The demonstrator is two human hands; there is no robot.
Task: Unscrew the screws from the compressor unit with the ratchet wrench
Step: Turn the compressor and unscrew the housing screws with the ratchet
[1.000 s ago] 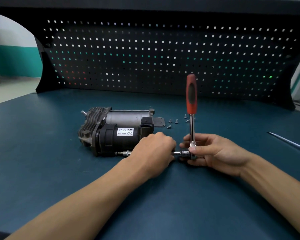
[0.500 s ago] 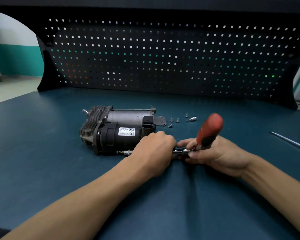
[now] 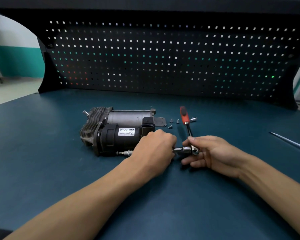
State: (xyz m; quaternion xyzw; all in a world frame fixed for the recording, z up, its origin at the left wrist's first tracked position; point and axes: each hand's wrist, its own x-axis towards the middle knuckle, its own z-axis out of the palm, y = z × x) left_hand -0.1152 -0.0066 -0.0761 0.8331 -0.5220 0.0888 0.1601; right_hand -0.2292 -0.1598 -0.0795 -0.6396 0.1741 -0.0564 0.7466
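Left hand [image 3: 154,150] grips, right hand [image 3: 215,153] pinches, the ratchet wrench [image 3: 188,129].

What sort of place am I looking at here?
Most likely a repair workshop bench. A black perforated tool board stands behind a dark blue-green worktop. On it lies a compressor unit, being worked on with a ratchet wrench, with loose screws beside it.

Table [image 3: 42,161] lies open left of the compressor [image 3: 116,135] and along the near edge; loose screws [image 3: 171,120], the wrench [image 3: 184,116] and a thin rod [image 3: 291,142] crowd the right.
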